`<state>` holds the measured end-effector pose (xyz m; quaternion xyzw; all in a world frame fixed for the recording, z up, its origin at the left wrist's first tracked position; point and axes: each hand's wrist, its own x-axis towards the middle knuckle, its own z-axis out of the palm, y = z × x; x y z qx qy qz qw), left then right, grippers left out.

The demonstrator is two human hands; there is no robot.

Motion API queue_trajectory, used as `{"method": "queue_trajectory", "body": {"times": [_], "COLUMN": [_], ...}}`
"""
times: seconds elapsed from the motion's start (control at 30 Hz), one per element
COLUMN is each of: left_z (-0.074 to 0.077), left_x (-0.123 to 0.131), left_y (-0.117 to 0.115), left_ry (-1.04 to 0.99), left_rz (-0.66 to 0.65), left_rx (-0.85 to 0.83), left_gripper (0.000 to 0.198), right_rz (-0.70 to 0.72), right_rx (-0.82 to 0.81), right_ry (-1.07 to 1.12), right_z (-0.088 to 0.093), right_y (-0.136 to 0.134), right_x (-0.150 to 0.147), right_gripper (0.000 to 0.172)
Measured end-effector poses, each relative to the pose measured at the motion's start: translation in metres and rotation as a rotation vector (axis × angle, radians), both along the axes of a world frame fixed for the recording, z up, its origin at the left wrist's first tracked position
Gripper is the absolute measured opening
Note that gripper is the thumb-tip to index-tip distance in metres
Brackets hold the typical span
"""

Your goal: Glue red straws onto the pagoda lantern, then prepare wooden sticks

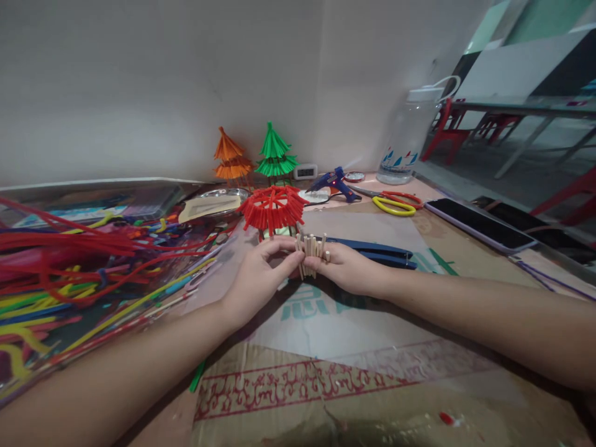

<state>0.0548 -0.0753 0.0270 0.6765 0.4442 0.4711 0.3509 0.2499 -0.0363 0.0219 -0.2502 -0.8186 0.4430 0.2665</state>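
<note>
Between both hands, over the middle of the work surface, is a bunch of short pale wooden sticks (pixel 311 247), roughly upright. My left hand (pixel 270 261) pinches its left side with thumb and fingers. On the right side my right hand (pixel 342 264) grips the same bunch, one stick poking out at an angle. Just behind the hands stands a red pavilion-like roof (pixel 272 210) of fuzzy pipe cleaner pieces, its top ring uncapped. Dark blue pliers-like tool (pixel 382 251) lies behind my right hand, partly hidden by it.
Orange (pixel 228 155) and green pipe-cleaner pavilions (pixel 275 155) stand by the wall. A blue glue gun (pixel 338 183), scissors (pixel 395 202), a clear bottle (pixel 400 143) and a phone (pixel 479 222) sit to the right. Many loose pipe cleaners (pixel 93 267) spread on the left.
</note>
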Motion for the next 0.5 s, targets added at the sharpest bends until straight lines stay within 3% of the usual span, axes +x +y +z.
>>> {"method": "queue_trajectory", "body": {"times": [0.5], "left_z": [0.0012], "left_x": [0.0006], "left_y": [0.0017], "left_ry": [0.023], "left_rz": [-0.014], "left_rx": [0.061], "left_gripper": [0.014], "right_rz": [-0.027], "right_rx": [0.054], "right_ry": [-0.053], "right_z": [0.0042], "right_y": [-0.0036], "right_x": [-0.0036], "right_gripper": [0.022]}}
